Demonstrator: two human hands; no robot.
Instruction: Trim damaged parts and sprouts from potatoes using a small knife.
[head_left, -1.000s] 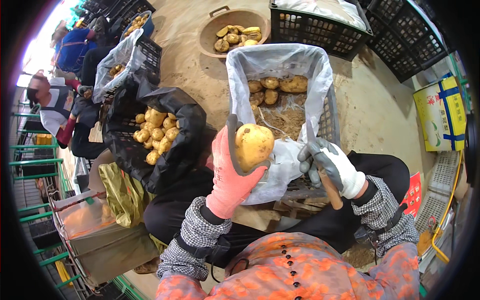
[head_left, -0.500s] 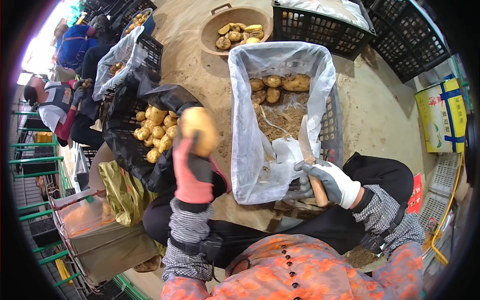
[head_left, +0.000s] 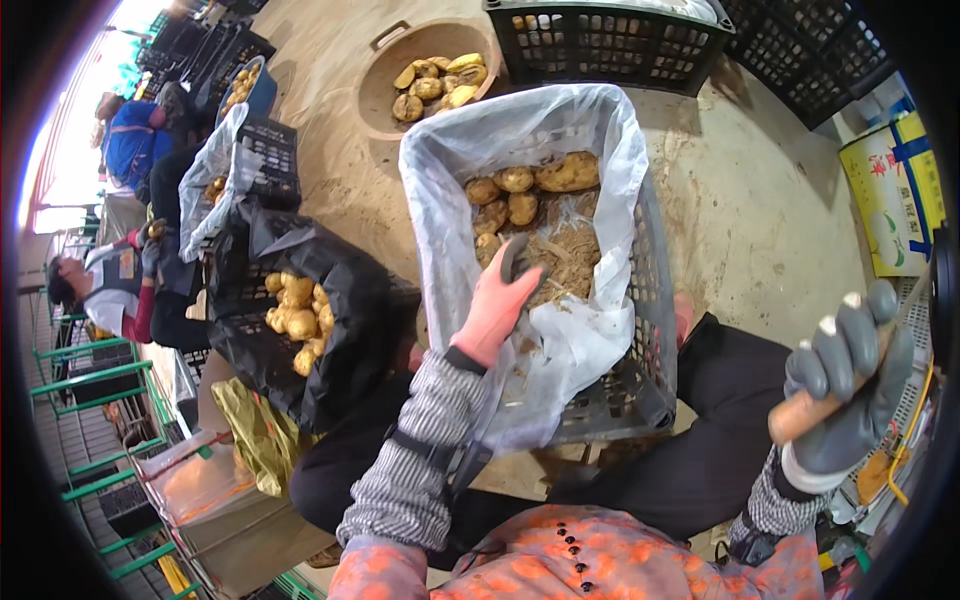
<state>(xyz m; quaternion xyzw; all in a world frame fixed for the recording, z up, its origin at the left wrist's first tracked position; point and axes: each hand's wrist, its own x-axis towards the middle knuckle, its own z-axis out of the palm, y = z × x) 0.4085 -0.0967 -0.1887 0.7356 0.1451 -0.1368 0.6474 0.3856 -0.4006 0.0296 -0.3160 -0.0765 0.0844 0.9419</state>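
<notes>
Left hand inside the lined crate, fingers parted, empty; contact with the nearest of the far-side potatoes unconfirmed. Right hand, far right, fingers curled around a wooden handle.

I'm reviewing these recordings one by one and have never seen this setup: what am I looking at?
No machine here: a head-worn fisheye camera looks down, bending straight edges. The left hand, in a pink and grey glove, reaches into a black crate with a whitish liner, over soil and dirty potatoes; nothing shows in its grip. The right hand, in a grey and white glove, grips a wooden handle; any blade is hidden. On the floor beyond stands a brown basin with more potatoes; to the left, a black liner holds cleaner, yellow ones.
</notes>
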